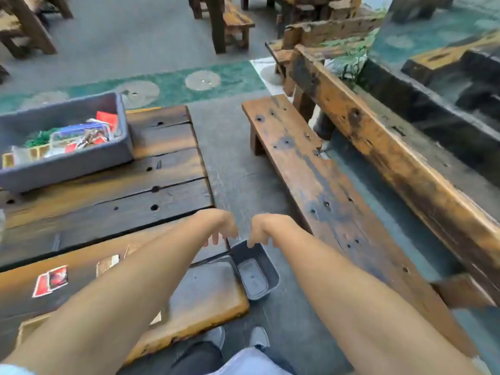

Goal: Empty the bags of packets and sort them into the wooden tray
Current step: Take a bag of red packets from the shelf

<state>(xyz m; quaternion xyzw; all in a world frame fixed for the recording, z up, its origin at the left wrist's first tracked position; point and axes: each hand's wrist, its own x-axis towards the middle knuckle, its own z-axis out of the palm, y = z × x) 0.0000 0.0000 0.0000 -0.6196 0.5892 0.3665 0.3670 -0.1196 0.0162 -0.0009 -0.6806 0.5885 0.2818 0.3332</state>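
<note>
Head view, looking down past both forearms. Landmark: the dark plank table [108, 190].

Left hand [221, 226] hangs just past the table's right edge, wrist bent, fingers curled downward and loosely spread — nothing in it. Right hand [263, 230] is just beside the left, same drooped pose, fingers slack and part-open, also holding nothing. Both hover over a small dark bin [257, 272] standing on the floor against the table's near right corner; whether the fingertips touch its rim I cannot tell.

Grey tub [67, 163] sits on the table's far left part, holding a jumble of packets [81, 135] — red, blue, green, clear wrappers. Two red packets [51, 280] lie flat on the table's near left part; a paler packet [107, 264] lies just to their right, partly behind the left forearm.

Light wooden edge [29, 327] shows at the table's near left, under the left arm; whether it is the tray I cannot tell.

Wooden bench [311, 169] runs along to the table's right, across a strip of grey floor.
</note>
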